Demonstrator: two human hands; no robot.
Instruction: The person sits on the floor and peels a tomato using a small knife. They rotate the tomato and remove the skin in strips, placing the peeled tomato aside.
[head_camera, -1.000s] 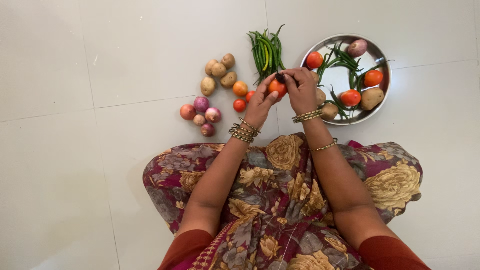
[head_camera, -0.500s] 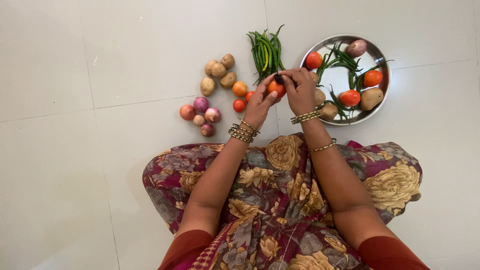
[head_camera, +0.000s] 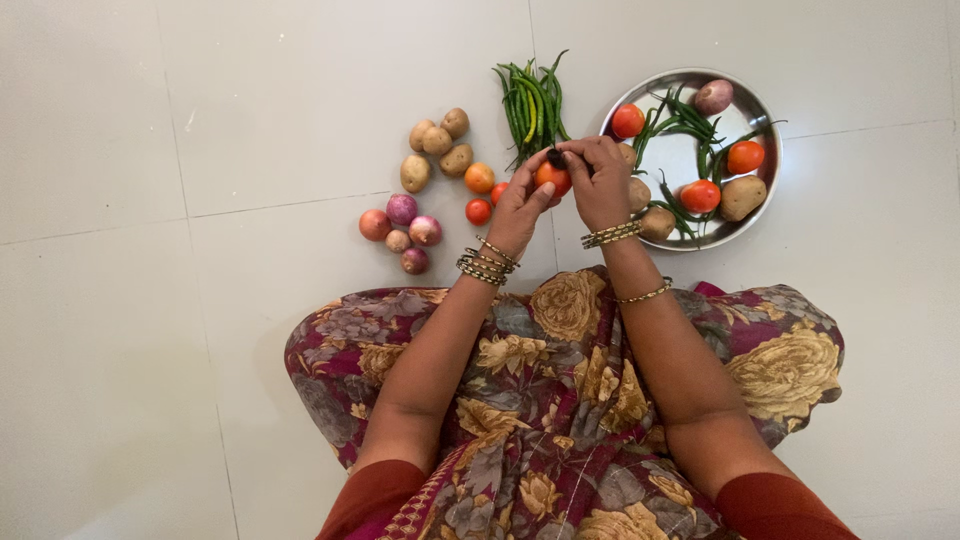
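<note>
Tomato (head_camera: 553, 177) (orange-red): held above the floor between left hand (head_camera: 522, 205) and right hand (head_camera: 598, 180), both closed around it. Left: loose onions (head_camera: 402, 229), potatoes (head_camera: 438, 147). Far: green chillies (head_camera: 533, 100). Right: steel plate (head_camera: 680, 155) of vegetables.

Gold bangles (head_camera: 482, 262), rust-red short sleeves (head_camera: 372, 495), maroon floral sari (head_camera: 565, 400).

Pale glossy floor tiles (head_camera: 200, 100), thin grout lines crossing, soft even light, faint reflections.
</note>
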